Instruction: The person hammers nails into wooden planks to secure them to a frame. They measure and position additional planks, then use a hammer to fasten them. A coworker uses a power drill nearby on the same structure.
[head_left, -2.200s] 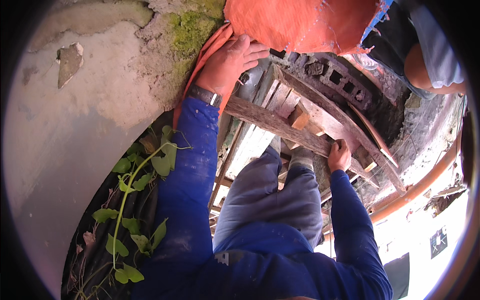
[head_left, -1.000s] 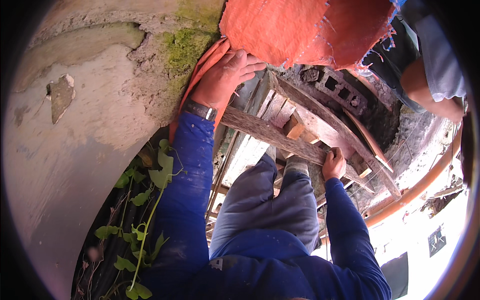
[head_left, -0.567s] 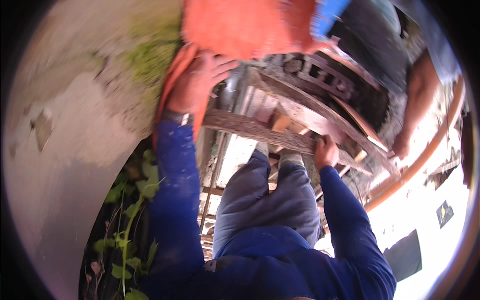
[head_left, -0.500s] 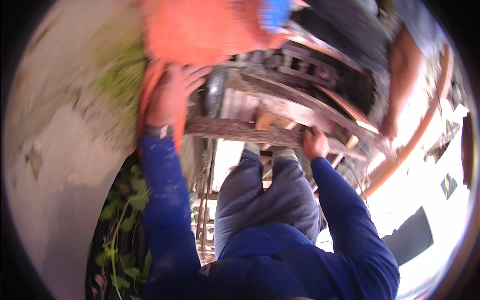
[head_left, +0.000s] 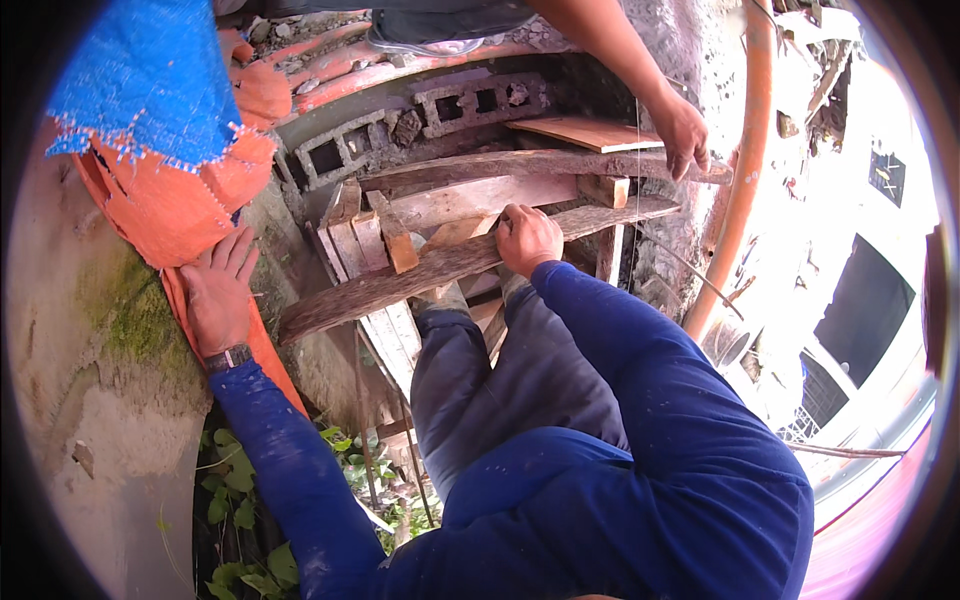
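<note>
At the lower edge of the frame, the person's blue shirt [head_left: 560, 500] fills the middle, with dark trousers [head_left: 460, 390] above it. Green leaves [head_left: 235, 475] sit at the lower left, beside the left sleeve.

At the left of the frame, the left hand [head_left: 220, 300] lies with its fingers spread on an orange sheet [head_left: 165, 215], which hangs along a mossy wall [head_left: 150, 440]; it grips nothing visible. Near the centre, the right hand [head_left: 530, 240] is curled over the upper edge of a rough plank [head_left: 440, 271] and holds it. The plank slants from left of centre up toward the right, crossing above the trousers.

Just beyond it, a short wood block [head_left: 395, 237] stands left of centre, and a long board [head_left: 560, 163] runs across the upper middle. Behind that board are a flat brown panel [head_left: 585, 132] and hollow blocks [head_left: 468, 104].

At the upper right, a co-worker's hand [head_left: 680, 130] hangs over the long board; whether it touches is unclear. An orange pipe [head_left: 752, 150] curves down beside it.
</note>
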